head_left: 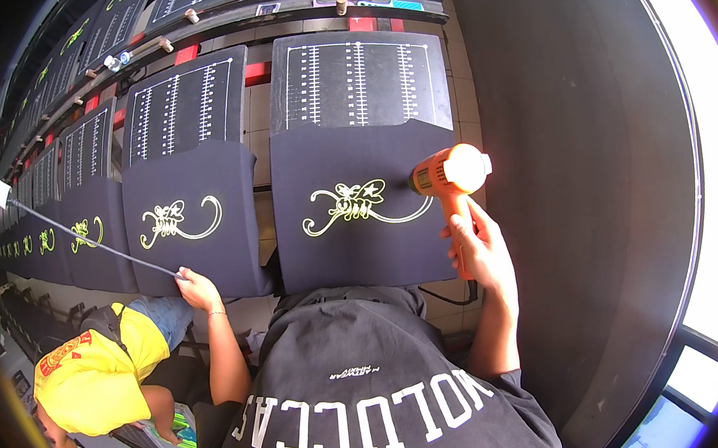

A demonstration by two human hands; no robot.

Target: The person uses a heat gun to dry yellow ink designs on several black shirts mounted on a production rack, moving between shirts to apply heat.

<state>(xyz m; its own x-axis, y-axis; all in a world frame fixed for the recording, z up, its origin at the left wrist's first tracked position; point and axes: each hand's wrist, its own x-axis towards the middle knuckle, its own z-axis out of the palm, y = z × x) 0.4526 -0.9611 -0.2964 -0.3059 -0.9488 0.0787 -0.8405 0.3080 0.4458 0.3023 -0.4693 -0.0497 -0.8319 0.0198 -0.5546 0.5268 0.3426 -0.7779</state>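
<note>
My right hand [484,251] is wrapped round the handle of an orange heat gun [446,176]. Its nozzle points left, over the right part of a dark fabric panel [356,261] with a yellow-green curling print [359,201]. That fabric covers the near half of a black board [360,83] marked with white scales. A thin dark cord [108,244] is pinched in my left hand [198,289], near the front edge of the neighbouring fabric panel [189,266], which bears a similar print. The cord runs up left to a white connector [0,192].
Several more printed panels on boards [89,151] line up leftward. Behind them runs a dark rail [249,16] with wooden pegs. A person in a yellow shirt [107,373] bends down at lower left. A dark wall [561,196] stands close on the right.
</note>
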